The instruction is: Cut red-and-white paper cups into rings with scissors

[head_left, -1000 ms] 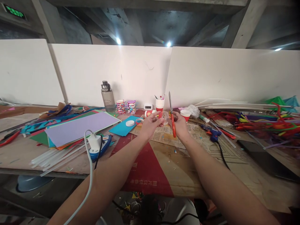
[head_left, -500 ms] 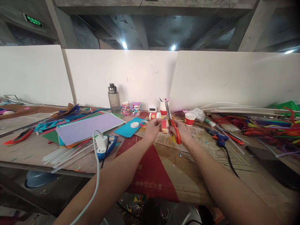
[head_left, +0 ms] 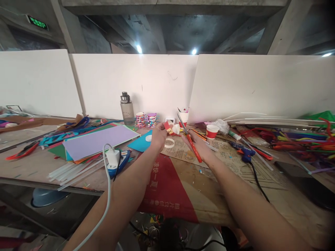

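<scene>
Since half a second ago the scissors [head_left: 190,142] have tilted down toward the desk [head_left: 261,195], and the left hand [head_left: 158,135] has lifted the cup [head_left: 171,128] higher. The left hand grasps this small red and white cup; the right hand [head_left: 196,143] is clenched on the scissors' orange handles. Cutting the cup seems in hand; the blades must meet its edge. Another cup [head_left: 210,131], a glue gun [head_left: 243,151] and a tape ring [head_left: 169,142] lie near.
</scene>
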`<state>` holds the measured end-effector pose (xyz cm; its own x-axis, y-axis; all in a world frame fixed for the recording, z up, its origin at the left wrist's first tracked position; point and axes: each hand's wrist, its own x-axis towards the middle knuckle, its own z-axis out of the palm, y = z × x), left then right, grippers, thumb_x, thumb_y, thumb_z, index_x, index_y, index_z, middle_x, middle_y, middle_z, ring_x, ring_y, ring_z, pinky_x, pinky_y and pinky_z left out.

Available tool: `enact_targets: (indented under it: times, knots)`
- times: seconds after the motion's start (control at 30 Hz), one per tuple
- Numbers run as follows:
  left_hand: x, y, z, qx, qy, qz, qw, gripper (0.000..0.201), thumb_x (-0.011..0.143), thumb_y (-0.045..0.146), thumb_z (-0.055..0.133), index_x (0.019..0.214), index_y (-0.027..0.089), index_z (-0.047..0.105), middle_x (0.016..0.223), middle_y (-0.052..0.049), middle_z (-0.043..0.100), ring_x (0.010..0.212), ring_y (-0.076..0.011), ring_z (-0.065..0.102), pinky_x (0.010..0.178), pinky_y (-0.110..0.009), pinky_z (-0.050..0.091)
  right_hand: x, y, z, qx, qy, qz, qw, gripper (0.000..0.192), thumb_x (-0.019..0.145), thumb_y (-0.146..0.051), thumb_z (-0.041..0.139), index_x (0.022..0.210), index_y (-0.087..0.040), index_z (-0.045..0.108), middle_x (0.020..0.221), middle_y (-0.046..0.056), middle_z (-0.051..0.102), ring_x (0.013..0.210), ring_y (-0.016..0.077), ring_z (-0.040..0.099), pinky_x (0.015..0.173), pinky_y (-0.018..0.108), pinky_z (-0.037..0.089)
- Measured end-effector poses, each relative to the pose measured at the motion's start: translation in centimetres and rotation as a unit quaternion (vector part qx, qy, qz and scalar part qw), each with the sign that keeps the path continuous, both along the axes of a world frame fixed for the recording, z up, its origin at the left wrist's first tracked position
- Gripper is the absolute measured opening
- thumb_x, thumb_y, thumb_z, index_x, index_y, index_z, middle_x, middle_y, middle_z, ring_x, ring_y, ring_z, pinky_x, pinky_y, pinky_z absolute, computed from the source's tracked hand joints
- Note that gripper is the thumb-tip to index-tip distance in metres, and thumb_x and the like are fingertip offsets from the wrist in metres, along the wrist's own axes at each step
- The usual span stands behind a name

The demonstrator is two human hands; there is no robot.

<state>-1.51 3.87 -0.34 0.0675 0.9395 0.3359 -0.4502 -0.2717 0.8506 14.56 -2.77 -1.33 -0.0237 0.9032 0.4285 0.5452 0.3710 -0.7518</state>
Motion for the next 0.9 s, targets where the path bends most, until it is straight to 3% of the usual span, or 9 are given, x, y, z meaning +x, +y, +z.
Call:
enact_targets:
  times: [0.17,0.33,0.9]
  knots:
    - [-0.8,-0.3,1.1,-0.004,-0.007,0.004,1.0,0.046,0.042,0.037,0.094,0.063,0.017,0.058,0.06,0.0,0.064,0.075,-0.0217,0.07,0.068,-0.032,0.056,-0.2,0.1,-0.3,-0.065,-0.003,0.052,0.997,0.05,0.084,-0.067,0.058,0.105,-0.022,0.064,0.068,-0.003,0.055,0.062,0.0156,0.052,0.06,0.029,0.045]
    - [-0.8,-0.1,1.1,-0.008,-0.009,0.005,1.0,0.048,0.039,0.038,0.094,0.064,0.017,0.06,0.06,0.0,0.065,0.071,-0.0195,0.069,0.066,-0.031,0.055,-0.3,0.2,-0.7,-0.085,0.016,0.07,0.994,0.052,0.083,-0.07,0.058,0.099,-0.021,0.064,0.064,-0.003,0.052,0.057,0.0147,0.05,0.057,0.029,0.044]
    - [-0.8,0.8,0.6,-0.008,0.015,0.002,1.0,0.04,0.047,0.032,0.091,0.07,0.015,0.063,0.062,0.002,0.064,0.059,-0.0127,0.061,0.061,-0.027,0.051,-0.4,0.0,-0.8,-0.076,0.006,0.069,0.995,0.046,0.083,-0.068,0.06,0.083,-0.023,0.056,0.061,-0.004,0.049,0.052,0.0121,0.043,0.05,0.026,0.037]
